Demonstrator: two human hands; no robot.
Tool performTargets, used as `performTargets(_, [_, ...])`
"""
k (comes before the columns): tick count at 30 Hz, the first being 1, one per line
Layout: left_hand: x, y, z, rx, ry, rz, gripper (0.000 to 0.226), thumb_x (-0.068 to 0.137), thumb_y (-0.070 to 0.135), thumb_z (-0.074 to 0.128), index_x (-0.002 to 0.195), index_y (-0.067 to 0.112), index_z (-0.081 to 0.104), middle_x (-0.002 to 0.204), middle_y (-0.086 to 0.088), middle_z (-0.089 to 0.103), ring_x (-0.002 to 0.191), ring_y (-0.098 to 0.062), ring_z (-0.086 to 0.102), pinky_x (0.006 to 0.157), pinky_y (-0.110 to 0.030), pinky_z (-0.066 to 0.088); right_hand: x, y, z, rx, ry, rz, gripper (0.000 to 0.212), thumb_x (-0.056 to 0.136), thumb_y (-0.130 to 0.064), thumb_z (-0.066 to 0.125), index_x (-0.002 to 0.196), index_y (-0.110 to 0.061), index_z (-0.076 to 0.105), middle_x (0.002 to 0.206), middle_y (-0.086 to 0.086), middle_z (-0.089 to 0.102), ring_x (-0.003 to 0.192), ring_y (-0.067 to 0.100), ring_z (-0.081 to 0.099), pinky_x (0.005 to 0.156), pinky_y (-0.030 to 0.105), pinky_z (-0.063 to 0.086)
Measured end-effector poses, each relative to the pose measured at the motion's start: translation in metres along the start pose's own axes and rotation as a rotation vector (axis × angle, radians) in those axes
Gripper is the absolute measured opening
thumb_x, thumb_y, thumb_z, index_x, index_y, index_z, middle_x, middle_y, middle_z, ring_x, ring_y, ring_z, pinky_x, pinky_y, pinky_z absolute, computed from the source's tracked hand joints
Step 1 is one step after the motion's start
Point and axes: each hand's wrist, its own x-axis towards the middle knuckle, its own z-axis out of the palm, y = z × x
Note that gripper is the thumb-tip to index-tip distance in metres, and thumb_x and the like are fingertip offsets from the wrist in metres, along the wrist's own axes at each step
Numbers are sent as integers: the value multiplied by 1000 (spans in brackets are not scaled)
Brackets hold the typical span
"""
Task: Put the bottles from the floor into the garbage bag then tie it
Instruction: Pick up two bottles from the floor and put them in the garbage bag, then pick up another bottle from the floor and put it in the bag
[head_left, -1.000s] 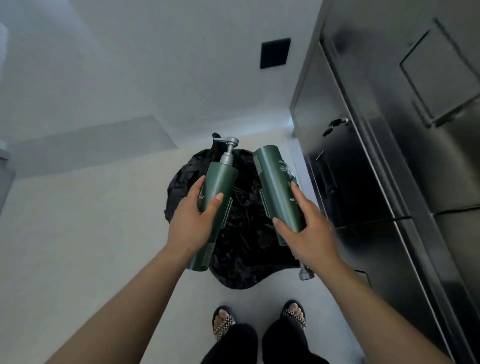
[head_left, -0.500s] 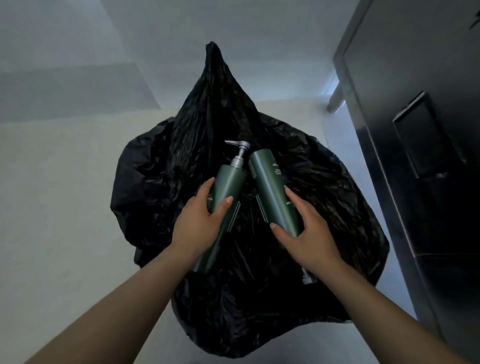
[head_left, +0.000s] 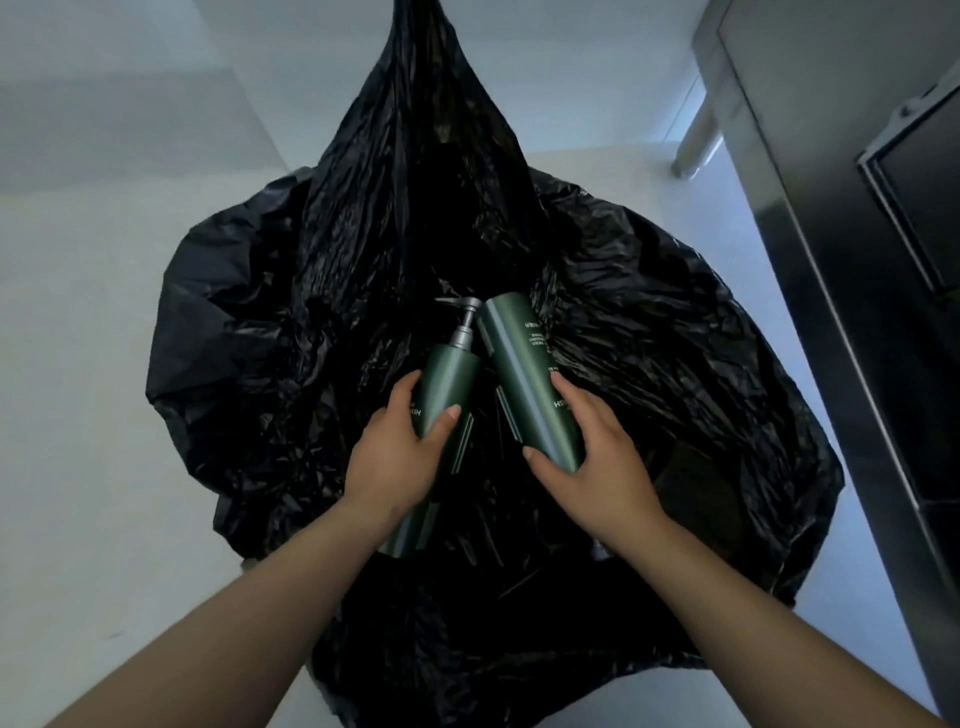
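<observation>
A large black garbage bag (head_left: 322, 332) lies spread on the pale floor and fills the middle of the view. My left hand (head_left: 397, 457) grips a dark green pump bottle (head_left: 448, 382) with its grey pump pointing away from me. My right hand (head_left: 592, 457) grips a second dark green bottle (head_left: 524, 369), held upside down with its flat base pointing away; its pump end is hidden behind my hand. Both bottles are side by side, just above the bag's crumpled middle.
A steel cabinet (head_left: 852, 218) with a recessed panel runs along the right side, one round leg (head_left: 698, 135) standing on the floor behind the bag. Pale floor (head_left: 78, 415) lies to the left and a grey wall at the back.
The view has dropped much closer to the bag, which now fills the frame. Both hands have lowered their bottles toward its middle, and my feet have left the view.
</observation>
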Motion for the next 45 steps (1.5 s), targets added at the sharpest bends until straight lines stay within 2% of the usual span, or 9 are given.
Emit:
performTargets(2, [0,-2,4,-1,-7,-25,67,88,55,48,145,33,21,123,-8,56,98,-25,60,77,-35,51,-1,0,3,-26,-5,-9,78,82,-36,66,143,-42,19,146,-9,26,111,-14,27,80,-7,26])
performTargets(6, [-5,0,7,57,-58,-31,74,89,54,49,149,27,15,143,-13,40,122,-30,48,90,-35,42,-3,-1,2,-62,-6,-17,77,82,-38,66,145,-34,22,151,-8,21,131,3,28,101,16,26])
performTargets(15, [-60,36,-59,174,-97,77,76,85,67,38,149,34,15,150,-6,34,131,-24,41,91,-30,39,-36,-69,-53,-110,-82,37,70,85,-44,59,145,-26,28,153,-6,23,137,8,25,105,18,22])
performTargets(18, [-95,69,-109,178,-97,108,76,84,67,40,148,31,21,150,-4,35,135,-22,36,102,-34,35,-58,-124,-88,-104,-132,46,68,86,-46,58,144,-27,29,153,-6,24,137,5,24,105,15,19])
performTargets(22, [-151,130,-190,137,-89,144,76,81,70,39,146,32,26,146,0,40,132,-17,39,101,-29,34,-87,-214,-145,-82,-160,37,64,87,-47,56,143,-30,30,148,-11,31,121,-12,24,90,-7,13])
performTargets(28, [-247,234,-333,368,-39,199,77,79,71,30,146,33,26,148,2,38,136,-20,34,109,-55,26,-139,-379,-246,-43,-211,59,64,88,-48,53,144,-28,29,148,-8,36,132,2,32,100,11,22])
performTargets(35, [-364,333,-485,204,47,177,66,86,66,37,142,32,35,141,0,46,130,-21,42,106,-49,34,-198,-546,-351,-65,-263,29,68,85,-56,52,144,-33,26,150,-10,30,134,8,31,101,20,26])
performTargets(40, [-429,372,-551,210,191,206,67,85,66,36,142,31,35,141,1,46,130,-18,41,106,-43,35,-219,-625,-391,-172,-272,-194,70,85,-61,47,145,-34,23,152,-11,26,138,7,25,109,25,24])
performTargets(45, [-478,386,-584,310,320,179,72,81,70,30,143,32,33,142,4,45,133,-16,37,107,-52,30,-232,-676,-411,-283,-303,-412,70,86,-60,45,145,-29,25,152,-10,26,138,9,24,111,31,29])
